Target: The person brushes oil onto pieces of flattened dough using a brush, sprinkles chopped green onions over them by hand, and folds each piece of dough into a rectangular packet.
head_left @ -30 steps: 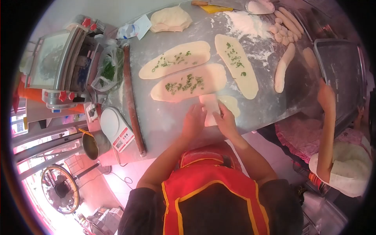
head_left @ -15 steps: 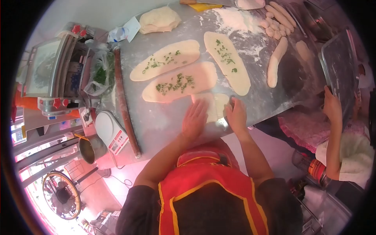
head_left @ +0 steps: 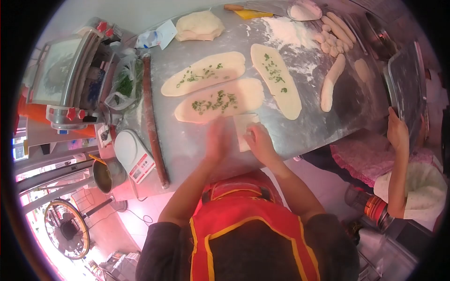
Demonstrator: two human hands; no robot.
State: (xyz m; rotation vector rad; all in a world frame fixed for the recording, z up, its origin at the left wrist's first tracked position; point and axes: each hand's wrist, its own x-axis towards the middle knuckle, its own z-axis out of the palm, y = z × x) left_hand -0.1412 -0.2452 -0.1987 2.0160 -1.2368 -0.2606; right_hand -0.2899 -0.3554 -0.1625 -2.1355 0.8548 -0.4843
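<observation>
A small flat piece of pale dough (head_left: pixel 242 122) lies near the front edge of the metal worktable, between my hands. My left hand (head_left: pixel 219 140) is just left of it, smeared by motion, so its fingers are unclear. Over the dough's right part, my right hand (head_left: pixel 260 143) is closed with curled fingers; what they grip is hidden. Beyond my hands are two long ovals of dough, a nearer one (head_left: pixel 220 100) and a farther one (head_left: pixel 204 73), both with chopped green onion on top. A third such oval (head_left: pixel 277 82) lies to the right.
A rolling pin (head_left: pixel 153 122) and white scale (head_left: pixel 132 152) are at left. Farther back are a dough lump (head_left: pixel 200 25), scattered flour (head_left: pixel 291 33), small dough balls (head_left: pixel 332 44) and a dough roll (head_left: pixel 333 84). At right, another person's hand (head_left: pixel 398 130) holds a metal tray (head_left: pixel 407 77).
My left hand has moved left off the small dough piece. My right hand has moved left over it, and less of the dough shows. The whole view has shifted slightly.
</observation>
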